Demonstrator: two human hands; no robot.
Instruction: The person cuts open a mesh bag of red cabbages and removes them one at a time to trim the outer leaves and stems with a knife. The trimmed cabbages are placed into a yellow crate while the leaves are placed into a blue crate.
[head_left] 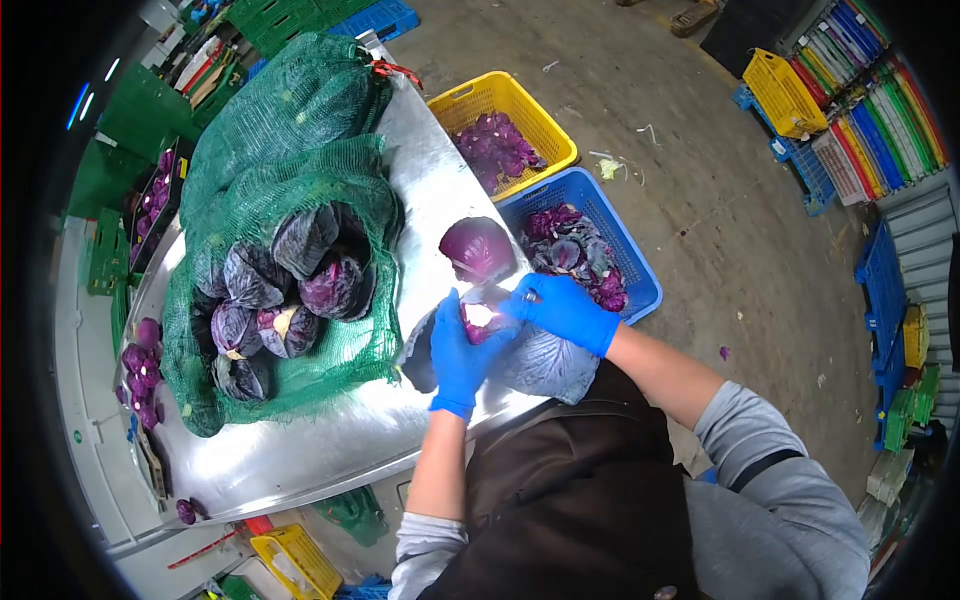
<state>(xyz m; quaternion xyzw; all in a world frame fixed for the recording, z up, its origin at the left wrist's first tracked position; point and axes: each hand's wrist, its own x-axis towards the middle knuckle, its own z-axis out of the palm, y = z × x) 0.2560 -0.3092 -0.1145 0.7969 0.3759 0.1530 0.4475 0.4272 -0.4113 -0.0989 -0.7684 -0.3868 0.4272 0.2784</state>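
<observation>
My left hand [462,355], in a blue glove, grips a red cabbage [477,328] at the near edge of the metal table. The cabbage's pale cut stem faces up. My right hand [567,312], also gloved, is closed at the cabbage's right side around what looks like a small knife [490,293]; its blade is blurred. A large loose outer leaf [555,365] lies under my right hand, and a darker leaf [420,352] rests left of my left hand. Just beyond my hands sits a peeled, shiny purple cabbage [477,248].
On the metal table [425,150], an open green net sack [350,350] spills several unpeeled cabbages, with another full net sack [290,95] behind. Against the table's right side stand a yellow crate [555,140] and a blue crate [645,265], both holding purple leaves. Stacked crates line the right wall.
</observation>
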